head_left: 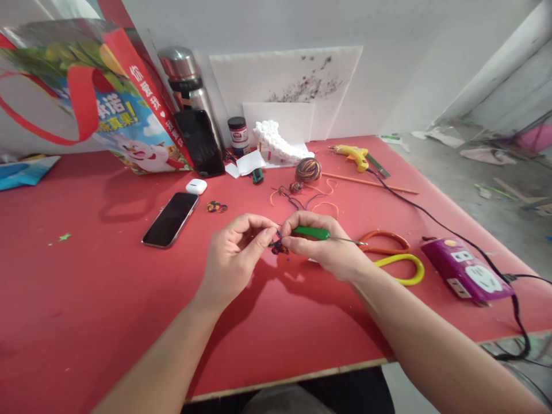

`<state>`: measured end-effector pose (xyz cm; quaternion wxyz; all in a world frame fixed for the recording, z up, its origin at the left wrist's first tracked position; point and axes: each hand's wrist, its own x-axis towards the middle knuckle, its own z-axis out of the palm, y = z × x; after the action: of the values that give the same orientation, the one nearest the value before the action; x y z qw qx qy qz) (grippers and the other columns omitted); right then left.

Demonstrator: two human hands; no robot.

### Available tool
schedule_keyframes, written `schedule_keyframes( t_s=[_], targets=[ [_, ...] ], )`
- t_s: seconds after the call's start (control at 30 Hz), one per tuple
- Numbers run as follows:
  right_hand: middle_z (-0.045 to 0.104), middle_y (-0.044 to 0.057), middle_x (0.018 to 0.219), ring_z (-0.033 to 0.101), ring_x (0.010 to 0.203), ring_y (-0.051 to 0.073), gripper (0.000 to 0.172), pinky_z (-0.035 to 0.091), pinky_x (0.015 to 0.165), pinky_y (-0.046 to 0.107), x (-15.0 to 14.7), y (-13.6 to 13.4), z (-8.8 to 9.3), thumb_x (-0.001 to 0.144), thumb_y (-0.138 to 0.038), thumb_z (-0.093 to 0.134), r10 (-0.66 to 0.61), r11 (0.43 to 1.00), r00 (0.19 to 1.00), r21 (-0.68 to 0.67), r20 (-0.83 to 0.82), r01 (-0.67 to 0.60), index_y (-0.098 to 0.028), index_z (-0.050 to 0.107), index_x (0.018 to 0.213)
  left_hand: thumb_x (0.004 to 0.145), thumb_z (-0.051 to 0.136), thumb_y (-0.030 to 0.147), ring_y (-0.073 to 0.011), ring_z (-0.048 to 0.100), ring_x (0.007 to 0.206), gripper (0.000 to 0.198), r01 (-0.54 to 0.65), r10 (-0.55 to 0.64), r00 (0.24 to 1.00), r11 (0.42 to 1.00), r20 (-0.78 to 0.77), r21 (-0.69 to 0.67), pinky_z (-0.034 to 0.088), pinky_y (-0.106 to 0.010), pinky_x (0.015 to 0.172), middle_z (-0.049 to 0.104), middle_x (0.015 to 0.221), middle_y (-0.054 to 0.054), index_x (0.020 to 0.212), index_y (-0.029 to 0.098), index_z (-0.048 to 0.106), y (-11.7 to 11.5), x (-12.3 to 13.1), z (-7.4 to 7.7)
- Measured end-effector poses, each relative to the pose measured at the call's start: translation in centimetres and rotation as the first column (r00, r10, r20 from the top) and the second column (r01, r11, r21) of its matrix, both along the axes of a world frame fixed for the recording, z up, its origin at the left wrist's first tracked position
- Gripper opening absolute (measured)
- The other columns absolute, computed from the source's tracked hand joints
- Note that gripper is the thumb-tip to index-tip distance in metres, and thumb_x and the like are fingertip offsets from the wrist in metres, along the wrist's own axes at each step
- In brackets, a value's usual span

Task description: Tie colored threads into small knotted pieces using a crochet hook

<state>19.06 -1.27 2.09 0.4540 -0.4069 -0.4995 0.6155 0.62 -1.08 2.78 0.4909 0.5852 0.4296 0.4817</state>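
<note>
Over the middle of the red table [86,299], my left hand [235,256] pinches a small multicoloured yarn piece [279,248] between thumb and fingertips. My right hand [321,244] is closed on a crochet hook with a green handle [311,232], its metal shaft sticking out to the right. The hook's tip meets the yarn piece between both hands. Loose strands of yarn [310,198] run back to a multicoloured yarn ball [307,169].
A black phone [171,219] and a white earbud case [196,186] lie left of my hands. Orange-and-yellow scissors [394,259] and a purple power strip [468,270] sit to the right. A yellow glue gun [353,155], a flask [187,80] and a printed bag [99,98] stand at the back.
</note>
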Motion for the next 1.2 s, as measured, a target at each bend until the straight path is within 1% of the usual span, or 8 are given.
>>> schedule_keyframes(
  t_s=[0.1, 0.23, 0.4, 0.6, 0.93, 1.0, 1.1, 1.2],
  targets=[
    [0.065, -0.001, 0.072, 0.053, 0.063, 0.01, 0.026, 0.042, 0.059, 0.025, 0.0, 0.0, 0.2, 0.075, -0.034, 0.084, 0.011, 1.0, 1.0, -0.027, -0.007, -0.011, -0.018, 0.065, 0.083, 0.092, 0.075, 0.028, -0.007, 0.05, 0.054, 0.009, 0.003, -0.002, 0.999, 0.999, 0.037, -0.04, 0.042, -0.02, 0.053, 0.063, 0.065, 0.003, 0.085, 0.022, 0.076, 0.0, 0.0, -0.1],
    [0.064, -0.001, 0.074, 0.053, 0.066, 0.011, 0.032, 0.043, 0.062, 0.026, -0.1, -0.1, 0.3, 0.074, -0.037, 0.088, 0.058, 0.998, 0.998, 0.015, 0.037, -0.059, -0.018, 0.066, 0.087, 0.09, 0.077, 0.031, -0.0071, 0.051, 0.053, 0.01, 0.022, -0.007, 0.99, 0.994, 0.14, -0.106, 0.041, -0.019, 0.051, 0.062, 0.064, 0.002, 0.086, 0.022, 0.076, 0.2, 0.0, -0.6],
    [0.063, -0.001, 0.07, 0.051, 0.062, 0.011, 0.028, 0.041, 0.06, 0.026, -0.3, -0.2, 0.1, 0.079, -0.04, 0.083, 0.065, 0.996, 0.995, 0.064, 0.077, -0.07, -0.018, 0.065, 0.081, 0.082, 0.085, 0.028, -0.0064, 0.053, 0.053, 0.01, 0.041, 0.015, 0.962, 0.979, 0.273, -0.198, 0.043, -0.018, 0.049, 0.065, 0.067, 0.002, 0.084, 0.021, 0.078, 0.6, 0.2, -0.5],
    [0.067, 0.001, 0.072, 0.055, 0.065, 0.013, 0.013, 0.045, 0.061, 0.026, -0.1, -0.3, 0.4, 0.079, -0.029, 0.076, 0.091, 0.995, 0.99, 0.03, 0.111, -0.095, -0.018, 0.068, 0.078, 0.067, 0.094, 0.023, -0.0061, 0.053, 0.052, 0.02, 0.033, 0.092, 0.904, 0.959, 0.418, -0.283, 0.04, -0.017, 0.046, 0.064, 0.066, 0.002, 0.079, 0.019, 0.078, 1.1, 0.3, 0.1],
    [0.067, 0.001, 0.071, 0.054, 0.064, 0.013, 0.011, 0.045, 0.059, 0.026, -0.1, -0.3, 0.5, 0.079, -0.026, 0.075, 0.097, 0.994, 0.988, 0.04, 0.12, -0.103, -0.019, 0.069, 0.075, 0.064, 0.094, 0.021, -0.0061, 0.053, 0.054, 0.021, 0.041, 0.101, 0.876, 0.959, 0.472, -0.281, 0.04, -0.017, 0.046, 0.065, 0.07, 0.001, 0.078, 0.018, 0.078, 1.2, 0.2, 0.2],
    [0.067, 0.0, 0.07, 0.053, 0.062, 0.011, 0.014, 0.044, 0.059, 0.026, -0.2, -0.3, 0.4, 0.08, -0.028, 0.077, 0.079, 0.995, 0.991, 0.048, 0.105, -0.084, -0.018, 0.068, 0.077, 0.066, 0.093, 0.023, -0.0075, 0.055, 0.057, 0.02, 0.078, 0.062, 0.88, 0.959, 0.47, -0.273, 0.045, -0.018, 0.049, 0.065, 0.071, 0.001, 0.08, 0.019, 0.079, 1.2, 0.1, 0.2],
    [0.067, 0.0, 0.07, 0.053, 0.061, 0.011, 0.019, 0.043, 0.059, 0.025, -0.3, -0.3, 0.2, 0.079, -0.031, 0.081, 0.033, 0.997, 0.997, 0.064, 0.072, -0.038, -0.017, 0.067, 0.08, 0.066, 0.093, 0.021, -0.0103, 0.063, 0.072, 0.023, 0.095, 0.023, 0.901, 0.964, 0.433, -0.25, 0.054, -0.02, 0.066, 0.069, 0.08, -0.001, 0.086, 0.02, 0.081, 1.2, 0.0, 0.0],
    [0.068, 0.0, 0.071, 0.056, 0.064, 0.011, 0.019, 0.044, 0.061, 0.026, -0.3, -0.3, 0.1, 0.079, -0.03, 0.082, -0.008, 0.997, 0.998, 0.074, 0.055, 0.004, -0.017, 0.068, 0.081, 0.066, 0.092, 0.016, -0.0114, 0.066, 0.084, 0.025, 0.08, 0.014, 0.926, 0.97, 0.378, -0.23, 0.056, -0.019, 0.077, 0.072, 0.085, -0.002, 0.088, 0.021, 0.082, 1.1, -0.1, -0.3]
  ],
)
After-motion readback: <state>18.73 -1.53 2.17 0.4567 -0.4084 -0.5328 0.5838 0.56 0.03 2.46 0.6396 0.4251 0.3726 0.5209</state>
